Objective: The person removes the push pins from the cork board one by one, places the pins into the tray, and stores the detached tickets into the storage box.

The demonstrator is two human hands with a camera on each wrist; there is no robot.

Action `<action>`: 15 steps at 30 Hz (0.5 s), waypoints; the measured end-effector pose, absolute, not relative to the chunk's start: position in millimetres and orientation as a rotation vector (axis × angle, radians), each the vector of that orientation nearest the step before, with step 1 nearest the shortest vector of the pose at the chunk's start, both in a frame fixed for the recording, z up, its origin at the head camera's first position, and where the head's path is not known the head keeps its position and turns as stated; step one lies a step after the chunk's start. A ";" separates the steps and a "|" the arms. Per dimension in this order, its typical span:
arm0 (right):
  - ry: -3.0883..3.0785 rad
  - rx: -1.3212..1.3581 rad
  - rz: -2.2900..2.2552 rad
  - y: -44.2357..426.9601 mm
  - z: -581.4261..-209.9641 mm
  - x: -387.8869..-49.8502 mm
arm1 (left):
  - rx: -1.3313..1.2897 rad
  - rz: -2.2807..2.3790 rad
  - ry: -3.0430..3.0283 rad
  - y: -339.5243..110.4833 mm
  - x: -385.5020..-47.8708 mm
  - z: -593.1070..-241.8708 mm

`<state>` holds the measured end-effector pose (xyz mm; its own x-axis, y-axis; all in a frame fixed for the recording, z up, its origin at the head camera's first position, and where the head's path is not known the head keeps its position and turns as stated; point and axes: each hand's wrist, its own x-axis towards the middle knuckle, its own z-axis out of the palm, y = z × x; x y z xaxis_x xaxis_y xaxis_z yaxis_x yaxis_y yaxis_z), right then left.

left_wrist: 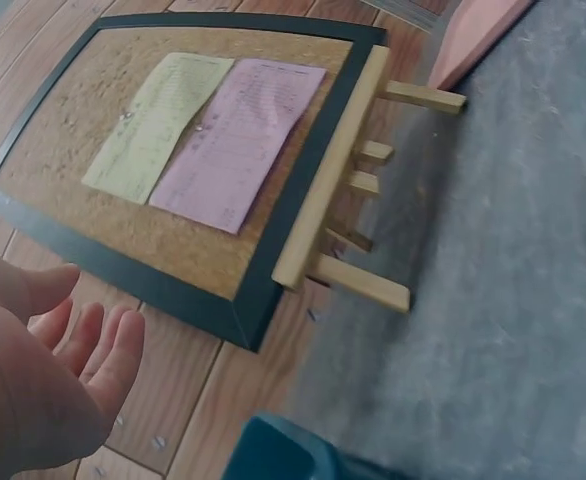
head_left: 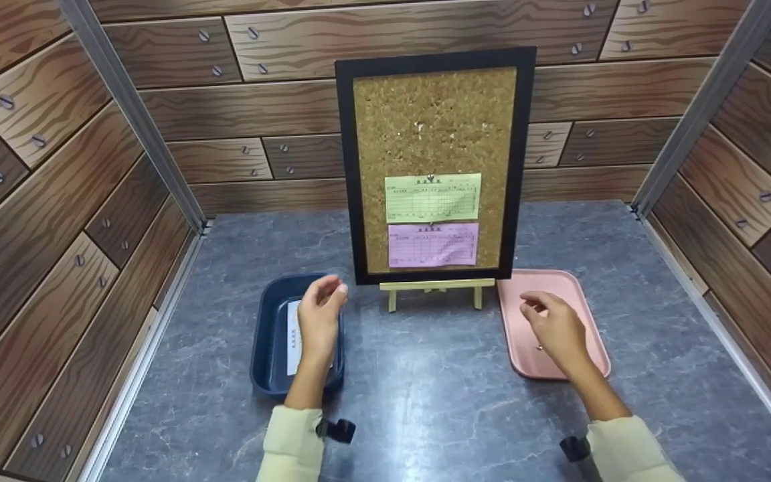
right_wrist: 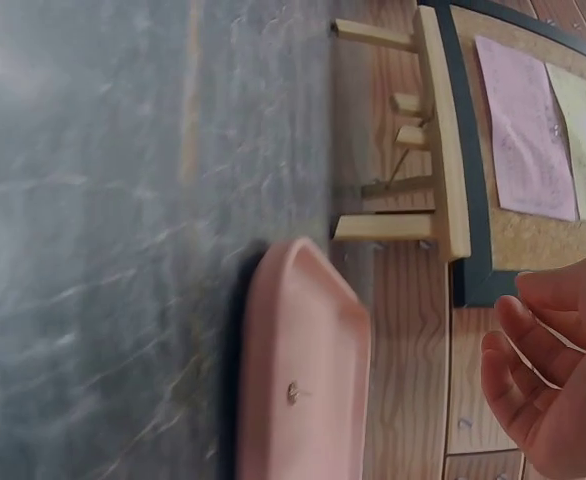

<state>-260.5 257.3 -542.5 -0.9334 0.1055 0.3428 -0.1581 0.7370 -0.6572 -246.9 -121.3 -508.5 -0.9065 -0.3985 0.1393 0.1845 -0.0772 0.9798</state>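
Observation:
My left hand (head_left: 319, 318) hovers over a dark blue tray (head_left: 258, 341), its fingers loosely bent with nothing between them. Inside that tray lies a white printed slip (head_left: 293, 335), partly hidden by the hand. Above a pink tray (head_left: 525, 358) is my right hand (head_left: 557, 329), also empty, with relaxed, slightly curled fingers. A small metallic pin (right_wrist: 292, 393) lies in the pink tray. Between the hands stands a black-framed corkboard (head_left: 436, 107). A green slip (head_left: 432, 201) is pinned on its lower half, directly above a purple slip (head_left: 431, 246), each with a pin at its top.
The board leans on a small wooden easel (head_left: 437, 285) on a grey marbled tabletop (head_left: 419, 375). Wood-patterned panels (head_left: 238, 110) enclose the back and sides, with metal rails (head_left: 134, 127) at the corners. Dark wrist cameras (head_left: 336, 430) sit at both cuffs.

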 end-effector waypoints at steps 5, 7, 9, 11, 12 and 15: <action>-2.558 0.075 1.042 247.5 -531.8 -266.1 | 0.180 -2.017 -1.826 -112.7 -264.2 -493.7; -2.544 0.091 1.052 243.6 -526.6 -268.1 | 0.158 -2.016 -1.829 -109.6 -271.3 -488.1; -2.529 0.108 1.060 239.9 -521.4 -270.4 | 0.136 -2.015 -1.835 -106.1 -278.1 -482.7; -2.516 0.125 1.058 236.5 -516.2 -272.7 | 0.113 -2.015 -1.844 -102.7 -286.3 -479.3; -2.507 0.132 1.058 234.7 -513.7 -273.7 | 0.101 -2.015 -1.849 -100.9 -290.4 -477.9; -2.495 0.156 1.058 228.9 -506.3 -276.4 | 0.078 -1.994 -1.884 -95.2 -300.9 -473.1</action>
<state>-276.4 228.9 -506.3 -0.9036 0.0606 0.4240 -0.2627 0.7035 -0.6603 -300.9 -95.2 -473.1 -0.9205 -0.3188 0.2261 0.2438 -0.0162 0.9697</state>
